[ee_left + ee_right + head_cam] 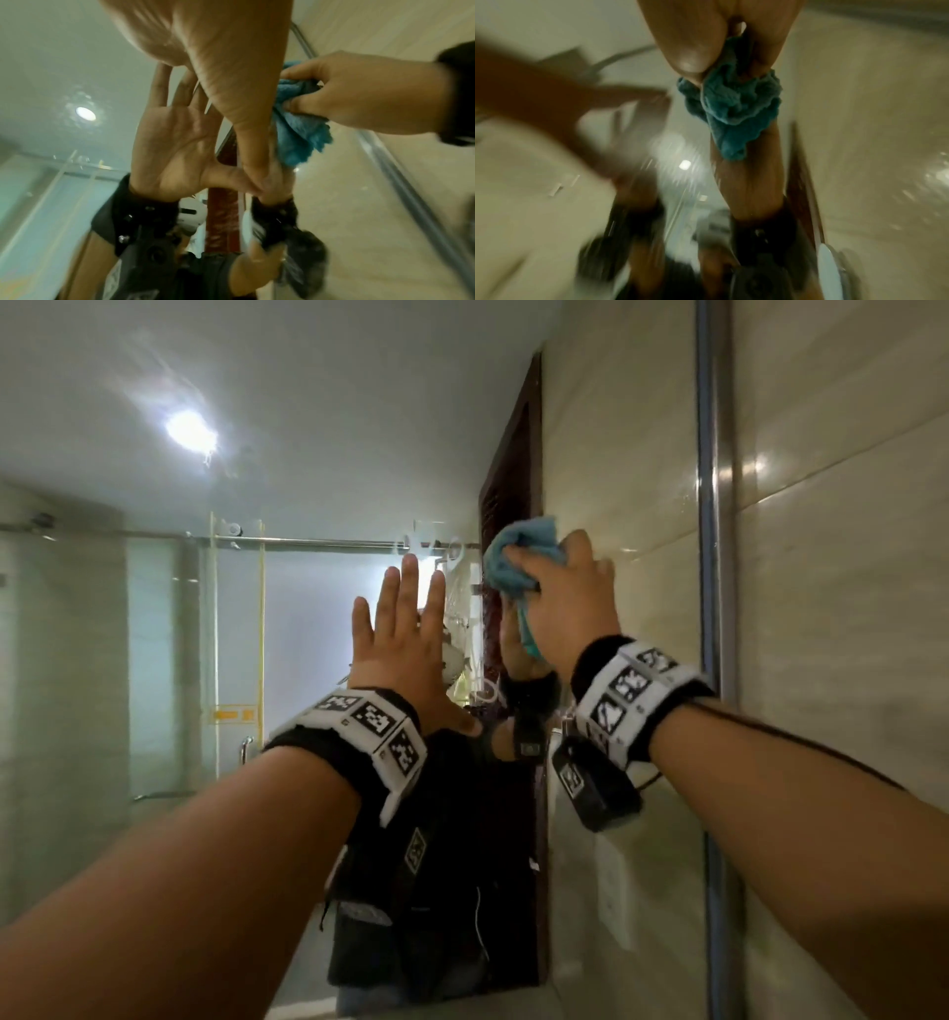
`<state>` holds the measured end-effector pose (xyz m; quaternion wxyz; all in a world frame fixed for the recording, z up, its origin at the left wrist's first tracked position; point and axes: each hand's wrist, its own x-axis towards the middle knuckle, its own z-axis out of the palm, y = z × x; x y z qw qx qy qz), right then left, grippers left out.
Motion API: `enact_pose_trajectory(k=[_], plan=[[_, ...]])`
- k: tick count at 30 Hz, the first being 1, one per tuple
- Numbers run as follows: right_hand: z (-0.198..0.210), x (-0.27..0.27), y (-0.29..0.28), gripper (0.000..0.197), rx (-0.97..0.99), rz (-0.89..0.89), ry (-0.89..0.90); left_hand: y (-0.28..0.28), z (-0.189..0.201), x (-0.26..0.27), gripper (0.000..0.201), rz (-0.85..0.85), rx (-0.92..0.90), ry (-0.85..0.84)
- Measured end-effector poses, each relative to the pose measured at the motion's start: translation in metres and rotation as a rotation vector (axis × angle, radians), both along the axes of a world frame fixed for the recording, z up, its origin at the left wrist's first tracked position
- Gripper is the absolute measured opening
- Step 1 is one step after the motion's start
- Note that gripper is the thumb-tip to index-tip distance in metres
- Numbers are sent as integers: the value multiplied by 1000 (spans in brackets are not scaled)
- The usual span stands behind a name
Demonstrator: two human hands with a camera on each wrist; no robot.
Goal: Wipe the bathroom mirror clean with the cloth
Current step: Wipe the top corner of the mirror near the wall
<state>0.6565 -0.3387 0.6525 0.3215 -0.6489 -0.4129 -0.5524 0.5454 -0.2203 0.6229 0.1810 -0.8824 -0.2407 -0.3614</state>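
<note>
The mirror [308, 454] fills the wall ahead and reflects the ceiling, a lamp and a glass shower screen. My left hand [405, 629] lies flat against the glass with fingers straight and spread. My right hand [570, 588] grips a bunched blue cloth [518, 557] and holds it on the mirror, just right of the left hand. The left wrist view shows the cloth [298, 132] beside my left thumb, gripped by the right hand [359, 93]. In the blurred right wrist view the cloth [736, 105] hangs from my fingers.
A metal strip [716, 557] edges the mirror on the right, with beige wall tiles [847, 608] beyond it. The reflection shows a dark wooden door [513, 469] and my own dark-clothed body [447, 891].
</note>
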Motion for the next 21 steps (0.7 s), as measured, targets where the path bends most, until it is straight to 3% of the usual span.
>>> enact_pose_trajectory(k=[3, 5, 11, 13, 18, 21], plan=[[-55, -20, 9, 44, -317, 22, -106, 8, -6, -3, 148, 28, 42, 16], [-57, -19, 5, 48, -366, 40, -121, 7, -7, -2, 149, 43, 42, 28], [16, 4, -8, 46, -12, 2, 139, 7, -6, -1, 152, 46, 33, 7], [-1, 2, -2, 46, -25, -6, 139, 7, -6, 0, 152, 47, 38, 2], [-88, -11, 5, 54, -316, 66, -43, 7, -8, 3, 152, 43, 52, -24], [-87, 0, -6, 55, -392, 60, -109, 7, -7, 4, 155, 44, 48, -26]])
